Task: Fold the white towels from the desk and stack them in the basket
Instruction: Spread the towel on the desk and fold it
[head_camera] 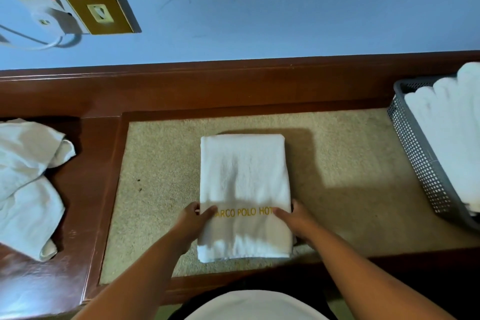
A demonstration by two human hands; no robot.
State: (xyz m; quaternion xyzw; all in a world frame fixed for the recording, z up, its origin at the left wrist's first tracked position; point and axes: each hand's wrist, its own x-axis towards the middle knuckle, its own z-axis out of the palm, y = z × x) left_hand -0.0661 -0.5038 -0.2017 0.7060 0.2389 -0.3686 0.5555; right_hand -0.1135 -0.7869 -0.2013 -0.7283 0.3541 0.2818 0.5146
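A folded white towel [244, 179] with gold lettering lies flat on the tan inlay of the desk [161, 163], long side running away from me. My left hand [193, 221] grips its left edge near the lettering, thumb on top. My right hand [296, 221] grips the right edge at the same height. A grey perforated basket [420, 161] stands at the right, holding several folded white towels [449, 132]. A heap of unfolded white towels [28, 182] lies at the left on the dark wood.
A raised wooden ledge [233, 80] runs along the back of the desk against a blue wall. A brass socket plate [100, 10] with a white plug and cable sits on the wall at upper left. The desk's front edge is just below my hands.
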